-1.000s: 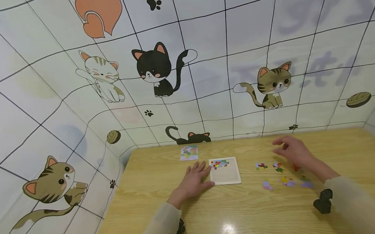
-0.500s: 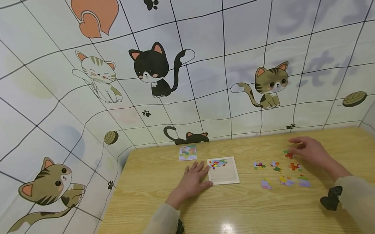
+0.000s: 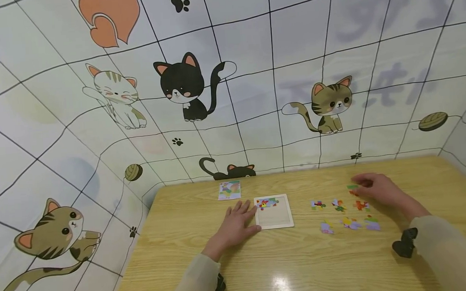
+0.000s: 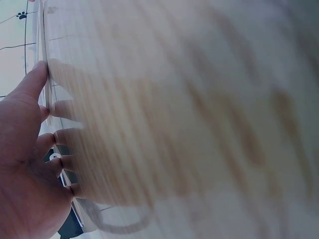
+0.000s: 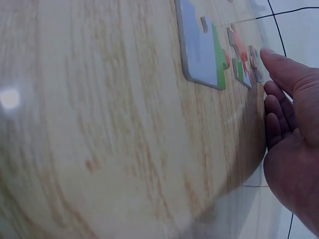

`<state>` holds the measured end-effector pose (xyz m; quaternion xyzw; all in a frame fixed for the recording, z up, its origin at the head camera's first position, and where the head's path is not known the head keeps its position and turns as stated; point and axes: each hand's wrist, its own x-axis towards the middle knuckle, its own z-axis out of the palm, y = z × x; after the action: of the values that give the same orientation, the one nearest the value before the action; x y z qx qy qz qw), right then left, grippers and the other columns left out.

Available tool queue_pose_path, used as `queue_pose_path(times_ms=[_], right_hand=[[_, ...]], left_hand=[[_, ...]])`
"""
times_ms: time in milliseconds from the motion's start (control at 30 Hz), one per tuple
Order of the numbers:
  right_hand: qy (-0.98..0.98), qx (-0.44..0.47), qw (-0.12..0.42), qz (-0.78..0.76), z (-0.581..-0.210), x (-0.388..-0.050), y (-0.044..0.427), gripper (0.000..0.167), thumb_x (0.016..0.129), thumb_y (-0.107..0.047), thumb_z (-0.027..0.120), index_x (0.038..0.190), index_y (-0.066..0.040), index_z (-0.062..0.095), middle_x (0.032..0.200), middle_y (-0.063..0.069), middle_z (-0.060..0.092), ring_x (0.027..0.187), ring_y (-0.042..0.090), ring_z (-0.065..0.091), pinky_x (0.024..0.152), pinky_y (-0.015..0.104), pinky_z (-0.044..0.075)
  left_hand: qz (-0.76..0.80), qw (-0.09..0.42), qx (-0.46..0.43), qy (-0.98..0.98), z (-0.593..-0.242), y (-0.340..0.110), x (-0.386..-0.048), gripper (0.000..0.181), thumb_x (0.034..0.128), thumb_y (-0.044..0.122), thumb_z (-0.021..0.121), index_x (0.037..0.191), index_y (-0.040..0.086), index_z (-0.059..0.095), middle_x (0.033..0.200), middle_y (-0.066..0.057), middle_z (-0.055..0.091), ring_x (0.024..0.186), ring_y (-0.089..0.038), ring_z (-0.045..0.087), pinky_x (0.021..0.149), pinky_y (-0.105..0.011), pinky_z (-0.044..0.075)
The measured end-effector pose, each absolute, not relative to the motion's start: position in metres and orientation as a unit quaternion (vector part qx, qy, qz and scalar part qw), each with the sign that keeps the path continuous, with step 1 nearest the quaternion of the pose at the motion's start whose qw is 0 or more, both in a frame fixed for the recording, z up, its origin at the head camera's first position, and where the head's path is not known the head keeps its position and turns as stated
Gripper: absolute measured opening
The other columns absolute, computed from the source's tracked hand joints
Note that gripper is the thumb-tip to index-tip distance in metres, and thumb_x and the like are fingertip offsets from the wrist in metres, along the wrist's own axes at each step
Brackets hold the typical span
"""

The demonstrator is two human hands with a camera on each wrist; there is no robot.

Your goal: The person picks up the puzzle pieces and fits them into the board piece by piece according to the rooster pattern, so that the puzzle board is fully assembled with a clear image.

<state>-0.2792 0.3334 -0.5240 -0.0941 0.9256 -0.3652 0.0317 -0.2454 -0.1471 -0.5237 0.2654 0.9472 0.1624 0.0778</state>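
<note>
My left hand rests spread on the table, its thumb and fingertips at the left edge of a square white-rimmed puzzle tray. Joined jigsaw pieces fill the tray's upper left. At the right, my right hand has thumb and index finger at the edges of a green-and-red jigsaw piece, seemingly pinching it; the piece appears low at the tabletop. In the right wrist view the other fingers curl beneath the thumb, and a lilac-and-green piece lies nearby.
Loose jigsaw pieces lie in rows right of the tray, among them an orange one, a yellow-lilac one and a pink-lilac one. A square picture card lies behind my left hand. A cat-patterned wall borders the table.
My right hand has moved right from above the back of the table, then lowered thumb and index finger to the green-and-red piece. My left hand stays beside the tray. The view has shifted slightly.
</note>
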Motion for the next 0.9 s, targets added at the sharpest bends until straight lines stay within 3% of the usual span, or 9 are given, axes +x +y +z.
queue_pose_path(times_ms=[300, 600, 900], right_hand=[[0.930, -0.115, 0.043, -0.347, -0.5222, -0.2806, 0.3345, 0.050, 0.098, -0.026, 0.072, 0.132, 0.009, 0.061, 0.120, 0.024, 0.064, 0.101, 0.029, 0.060, 0.082, 0.040, 0.051], [0.928, -0.130, 0.043, -0.347, -0.5213, -0.2802, 0.3346, 0.039, 0.094, -0.014, 0.075, 0.122, 0.011, 0.066, 0.108, 0.015, 0.067, 0.093, 0.022, 0.060, 0.075, 0.034, 0.051], [0.929, -0.101, 0.030, -0.356, -0.5233, -0.2813, 0.3319, 0.039, 0.093, -0.020, 0.077, 0.117, 0.008, 0.065, 0.100, 0.010, 0.064, 0.087, 0.020, 0.056, 0.070, 0.034, 0.048]], left_hand=[[0.165, 0.073, 0.268, 0.946, -0.5232, -0.1477, -0.2453, 0.067, 0.1019, 0.047, 0.060, 0.156, 0.011, 0.044, 0.165, -0.015, 0.029, 0.153, -0.040, 0.019, 0.119, -0.066, 0.016], [0.173, 0.071, 0.277, 0.943, -0.5217, -0.1479, -0.2433, 0.067, 0.1013, 0.045, 0.062, 0.155, 0.008, 0.046, 0.164, -0.018, 0.032, 0.152, -0.043, 0.022, 0.117, -0.068, 0.018], [0.171, 0.074, 0.273, 0.944, -0.5215, -0.1480, -0.2441, 0.068, 0.1011, 0.046, 0.062, 0.155, 0.009, 0.046, 0.164, -0.017, 0.031, 0.152, -0.042, 0.021, 0.117, -0.067, 0.017]])
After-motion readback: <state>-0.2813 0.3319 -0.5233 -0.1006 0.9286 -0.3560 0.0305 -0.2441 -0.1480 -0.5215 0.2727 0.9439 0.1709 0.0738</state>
